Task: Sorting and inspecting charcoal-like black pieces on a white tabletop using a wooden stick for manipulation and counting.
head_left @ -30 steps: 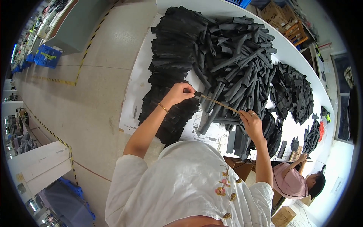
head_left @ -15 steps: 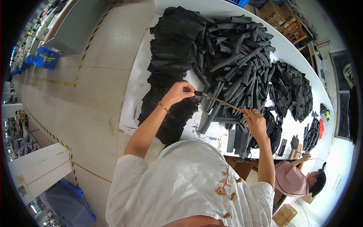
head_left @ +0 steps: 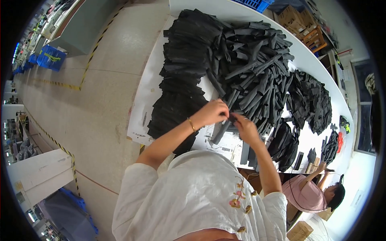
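Close together over the white table (head_left: 138, 116), my left hand (head_left: 212, 112) and my right hand (head_left: 247, 129) pinch a small black fabric piece (head_left: 232, 117) between their fingertips. Most of that piece is covered by my fingers, and the thin tan stick does not show. Just beyond my hands lies a heap of loose black fabric tubes (head_left: 257, 68). Beside my left forearm, flat black strips (head_left: 181, 104) are laid in a long overlapping row.
More black pieces (head_left: 311, 100) are piled farther right, with a black bundle (head_left: 283, 142) near the table's front edge. A co-worker in a pink top (head_left: 307, 195) handles something at the right end. A blue crate (head_left: 255, 4) stands behind the table.
My hands have come together: the left moved right, the right moved left and slightly down. The thin tan stick that stretched between them is out of sight.
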Motion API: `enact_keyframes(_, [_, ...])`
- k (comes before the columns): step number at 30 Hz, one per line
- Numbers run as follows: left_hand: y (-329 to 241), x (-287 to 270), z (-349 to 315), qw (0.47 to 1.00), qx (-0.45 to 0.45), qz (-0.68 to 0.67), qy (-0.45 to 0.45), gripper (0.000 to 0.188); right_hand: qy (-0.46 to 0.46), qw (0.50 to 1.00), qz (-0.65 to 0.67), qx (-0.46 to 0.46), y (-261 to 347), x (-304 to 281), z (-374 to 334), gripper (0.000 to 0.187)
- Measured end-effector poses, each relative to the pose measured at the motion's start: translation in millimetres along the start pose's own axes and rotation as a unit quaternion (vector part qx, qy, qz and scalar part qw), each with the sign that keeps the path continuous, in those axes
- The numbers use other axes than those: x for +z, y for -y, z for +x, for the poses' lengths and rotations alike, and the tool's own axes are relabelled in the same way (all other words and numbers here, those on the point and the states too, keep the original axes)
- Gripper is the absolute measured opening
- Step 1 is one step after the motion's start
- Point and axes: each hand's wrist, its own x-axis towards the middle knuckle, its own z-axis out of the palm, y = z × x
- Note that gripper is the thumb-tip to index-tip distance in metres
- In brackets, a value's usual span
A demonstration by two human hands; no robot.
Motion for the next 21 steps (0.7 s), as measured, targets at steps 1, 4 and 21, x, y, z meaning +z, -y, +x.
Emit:
enact_keyframes(1, [-12, 2, -1, 0.993, 0.069, 0.091, -0.042, 0.021, 0.011, 0.999, 0.051, 0.003, -20, 21, -2, 0.031])
enact_keyframes(4, [-48, -31, -16, 0.903, 0.02, 0.087, -0.421, 0.052, -0.001, 0.973, 0.211, 0.095, -16, 48, -11, 0.029])
enact_keyframes(21, [0, -4, -24, 0.57, -0.228, -0.615, -0.495, 0.018, 0.006, 0.959, 0.217, 0.18, 34, 103, -43, 0.02])
